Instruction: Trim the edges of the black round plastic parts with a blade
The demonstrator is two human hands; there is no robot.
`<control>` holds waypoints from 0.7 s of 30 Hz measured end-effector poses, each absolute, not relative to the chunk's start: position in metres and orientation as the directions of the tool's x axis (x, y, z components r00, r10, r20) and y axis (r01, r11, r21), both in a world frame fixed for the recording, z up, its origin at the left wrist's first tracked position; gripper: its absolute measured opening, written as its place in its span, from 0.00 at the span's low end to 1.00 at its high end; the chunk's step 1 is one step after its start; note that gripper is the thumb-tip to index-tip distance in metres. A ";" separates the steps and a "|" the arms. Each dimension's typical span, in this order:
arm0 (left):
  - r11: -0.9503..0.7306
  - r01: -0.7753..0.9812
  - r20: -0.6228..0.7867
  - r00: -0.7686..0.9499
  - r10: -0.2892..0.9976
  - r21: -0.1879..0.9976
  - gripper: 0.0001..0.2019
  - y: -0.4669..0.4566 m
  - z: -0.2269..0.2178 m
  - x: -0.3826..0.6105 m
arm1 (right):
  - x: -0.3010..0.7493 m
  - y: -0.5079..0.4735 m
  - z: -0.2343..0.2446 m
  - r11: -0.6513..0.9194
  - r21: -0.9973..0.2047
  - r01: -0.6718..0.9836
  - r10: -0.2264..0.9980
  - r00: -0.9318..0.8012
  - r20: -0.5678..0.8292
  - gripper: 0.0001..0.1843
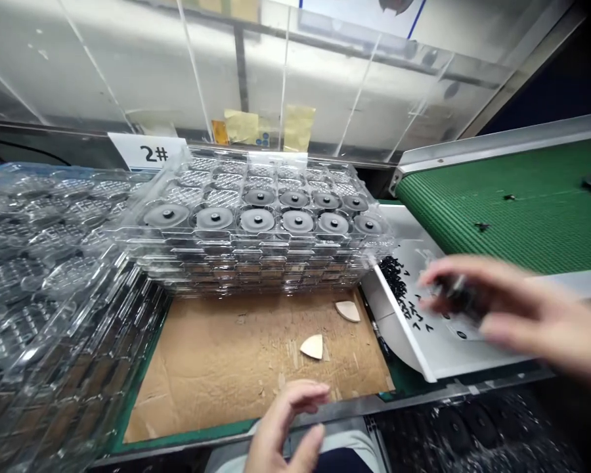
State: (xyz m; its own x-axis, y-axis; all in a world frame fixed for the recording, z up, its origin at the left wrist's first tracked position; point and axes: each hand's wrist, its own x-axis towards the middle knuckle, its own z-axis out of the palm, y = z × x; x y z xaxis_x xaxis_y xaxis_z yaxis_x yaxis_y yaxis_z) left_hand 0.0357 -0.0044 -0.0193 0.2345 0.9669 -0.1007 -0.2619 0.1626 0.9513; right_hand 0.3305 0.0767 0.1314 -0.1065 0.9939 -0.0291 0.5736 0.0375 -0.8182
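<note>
**Entry: packing station, head view.**

- Right hand: held over the white chute, blurred by motion. The fingers are curled about a small dark part.
- Left hand: held at the near edge of the bench, loosely spread with fingers half bent. Nothing is gripped.
- Step in hand, as judged: a part is being lifted from the chute. It is best gripped by its rim, and the loose black scraps are best left behind. Each disc should be seated flat in its pocket.

**Counts**

- Dark discs in the top clear tray: ten seen, six in the front row and four behind. The other pockets are empty.
- Tray stacks: one at centre and one leaning at the left. The layers cannot be counted.
- Beige wedges: two, lying on the cardboard sheet.
- Green belt: one, with a few dark specks on it.
- Label "2#": one.
</note>
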 end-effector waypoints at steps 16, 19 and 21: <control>-0.521 0.136 0.350 0.598 0.722 0.843 0.40 -0.005 -0.044 -0.002 | 0.180 -0.023 -0.027 -0.454 -0.877 0.156 0.794 -0.376 -0.478 0.35; -0.185 0.126 0.119 0.412 0.903 0.975 0.35 -0.016 -0.051 -0.009 | 0.182 -0.002 -0.038 -0.240 -0.860 0.450 0.875 -0.285 -0.393 0.36; 0.193 -0.070 -0.174 0.218 0.960 0.979 0.31 -0.020 -0.053 -0.015 | 0.190 0.017 -0.055 -0.185 -0.785 0.590 0.933 -0.146 -0.330 0.34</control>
State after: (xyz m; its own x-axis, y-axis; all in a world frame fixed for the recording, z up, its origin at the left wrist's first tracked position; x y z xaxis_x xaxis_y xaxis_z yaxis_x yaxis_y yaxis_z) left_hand -0.0146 -0.0199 -0.0533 0.2181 0.9603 -0.1739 -0.0704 0.1932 0.9786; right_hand 0.1900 0.0169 -0.0550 -0.1460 0.9327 -0.3298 0.5905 -0.1853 -0.7855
